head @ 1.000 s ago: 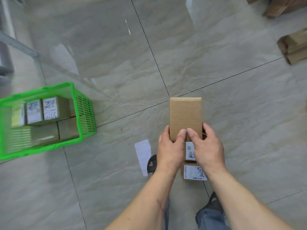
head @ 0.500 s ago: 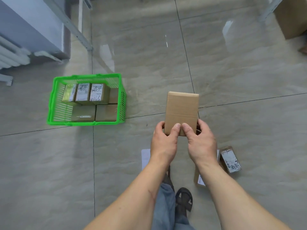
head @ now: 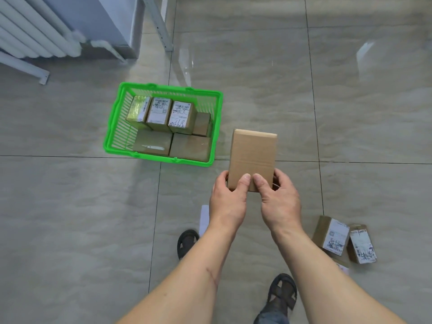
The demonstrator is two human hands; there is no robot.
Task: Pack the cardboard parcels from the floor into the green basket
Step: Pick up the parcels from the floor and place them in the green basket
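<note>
I count one plain brown cardboard parcel (head: 252, 157) held up between my two hands, the left hand (head: 228, 202) and the right hand (head: 279, 202). There is one green plastic mesh basket (head: 117, 134) on the floor, and inside it I can make out six cardboard parcels: three upright with white printed labels (head: 159, 113), one small plain one (head: 202, 123) beside them, and two plain flat ones (head: 173, 146) in front. Two more brown cardboard parcels with white labels (head: 343, 239) lie on the floor at my right. One white paper slip (head: 204, 218) lies by my feet.
</note>
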